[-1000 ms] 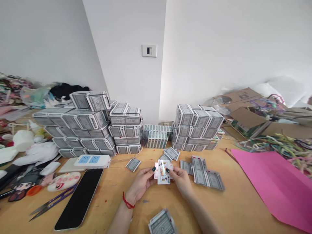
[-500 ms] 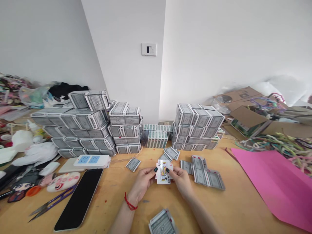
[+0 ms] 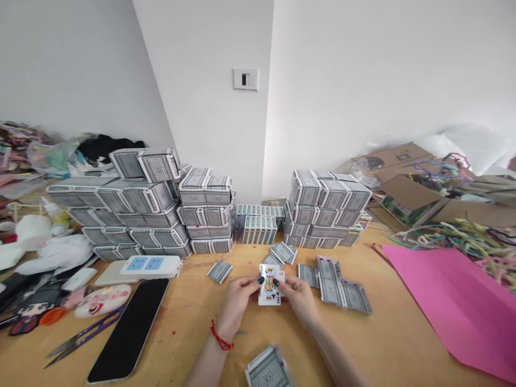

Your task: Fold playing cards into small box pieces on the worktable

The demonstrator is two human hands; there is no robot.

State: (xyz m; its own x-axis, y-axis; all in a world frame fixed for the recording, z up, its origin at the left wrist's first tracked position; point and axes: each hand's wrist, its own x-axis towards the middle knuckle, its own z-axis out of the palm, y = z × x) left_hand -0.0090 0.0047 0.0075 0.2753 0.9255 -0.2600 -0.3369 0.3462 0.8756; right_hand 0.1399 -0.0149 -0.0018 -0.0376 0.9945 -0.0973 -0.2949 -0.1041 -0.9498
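Inward came the left hand (image 3: 237,300), pinching with the right hand (image 3: 300,301) a king card (image 3: 269,294) mostly, not wholly, covering the rear card (image 3: 282,274).

The tan wooden surface (image 3: 193,314) shows a few small red specks. Toward its far side stand a tall left block of grey-patterned card bundles (image 3: 121,217), a narrower stack (image 3: 207,212) beside it, a row of green-and-white packs (image 3: 259,228), and a right block of bundles (image 3: 328,212). Nearer lie a small tilted card pile (image 3: 220,271), an overlapping group (image 3: 284,251), a joined cluster of face-down piles (image 3: 331,285) and a near-edge pile (image 3: 266,370). At left, a black phone (image 3: 131,328) lies beside purple-handled scissors (image 3: 86,336); at right, a bright pink sheet (image 3: 455,306) spreads near tangled cords (image 3: 475,250).
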